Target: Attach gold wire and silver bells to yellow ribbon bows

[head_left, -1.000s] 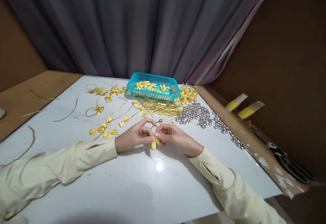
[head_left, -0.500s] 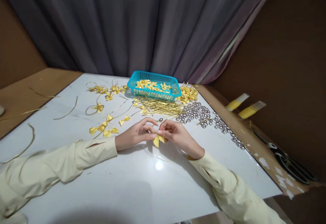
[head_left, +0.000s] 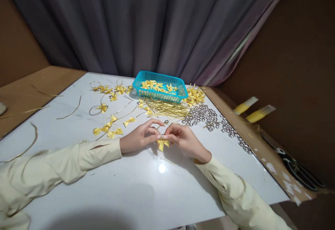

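Between my two hands hangs a yellow ribbon bow [head_left: 162,144], its tails pointing down above the white board. My left hand [head_left: 140,136] pinches its upper left side between thumb and fingers, with the index finger raised. From the other side my right hand [head_left: 183,139] pinches the top of the bow, fingertips close to the left thumb. The fingers partly hide the knot. Just beyond the fingertips lies a small silver bead [head_left: 166,121]. Gold twist ties [head_left: 169,108] form a heap farther back, with a pile of silver beads [head_left: 202,115] on its right.
A blue basket [head_left: 162,96] holding yellow bows stands at the back of the white board [head_left: 104,184]. More bows [head_left: 115,132] lie left, some with wire loops. Scissors [head_left: 300,170] and two yellow-filled tubes [head_left: 260,114] rest on the brown surface at right.
My left fingertips have come closer to the right ones, around the top of the bow. The whole view has shifted slightly; the surrounding things lie as before.
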The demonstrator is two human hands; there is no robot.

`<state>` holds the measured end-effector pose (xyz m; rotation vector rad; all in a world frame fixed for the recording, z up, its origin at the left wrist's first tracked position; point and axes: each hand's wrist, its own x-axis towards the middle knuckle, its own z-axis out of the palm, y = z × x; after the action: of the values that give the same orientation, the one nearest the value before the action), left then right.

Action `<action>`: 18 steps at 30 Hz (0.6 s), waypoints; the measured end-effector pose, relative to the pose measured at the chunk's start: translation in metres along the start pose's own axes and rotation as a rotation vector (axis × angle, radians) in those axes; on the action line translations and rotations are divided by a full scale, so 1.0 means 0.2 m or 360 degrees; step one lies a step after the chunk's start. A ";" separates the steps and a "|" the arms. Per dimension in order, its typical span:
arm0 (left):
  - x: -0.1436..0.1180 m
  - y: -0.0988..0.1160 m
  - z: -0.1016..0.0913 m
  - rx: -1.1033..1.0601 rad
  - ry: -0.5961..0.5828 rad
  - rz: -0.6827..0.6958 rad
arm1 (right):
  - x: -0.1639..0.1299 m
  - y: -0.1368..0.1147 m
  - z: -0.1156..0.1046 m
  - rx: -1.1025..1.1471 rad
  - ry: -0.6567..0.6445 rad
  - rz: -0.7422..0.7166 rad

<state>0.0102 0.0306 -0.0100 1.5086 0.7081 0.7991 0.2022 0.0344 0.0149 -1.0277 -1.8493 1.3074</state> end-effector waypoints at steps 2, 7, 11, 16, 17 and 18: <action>0.00 0.00 0.00 0.0078 0.0006 0.0020 | 0.00 0.00 -0.01 -0.0027 -0.0021 0.0001; -0.01 0.02 -0.01 0.0253 -0.0013 0.0070 | 0.01 0.03 0.00 -0.0060 0.0006 0.0003; -0.02 0.02 0.00 0.0401 0.0014 0.0108 | 0.01 0.03 0.00 -0.0072 0.0019 0.0006; -0.01 0.01 0.01 0.0417 0.0047 0.0083 | 0.01 0.03 0.01 -0.0082 0.0041 0.0051; -0.01 0.01 0.01 0.0412 0.0054 0.0082 | 0.01 0.03 0.00 -0.0073 0.0061 0.0068; -0.01 0.01 0.01 0.0401 0.0063 0.0081 | 0.01 0.03 0.00 -0.0058 0.0096 0.0088</action>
<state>0.0112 0.0274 -0.0090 1.7472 0.8266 0.8026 0.2026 0.0377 0.0103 -1.1328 -1.8175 1.2645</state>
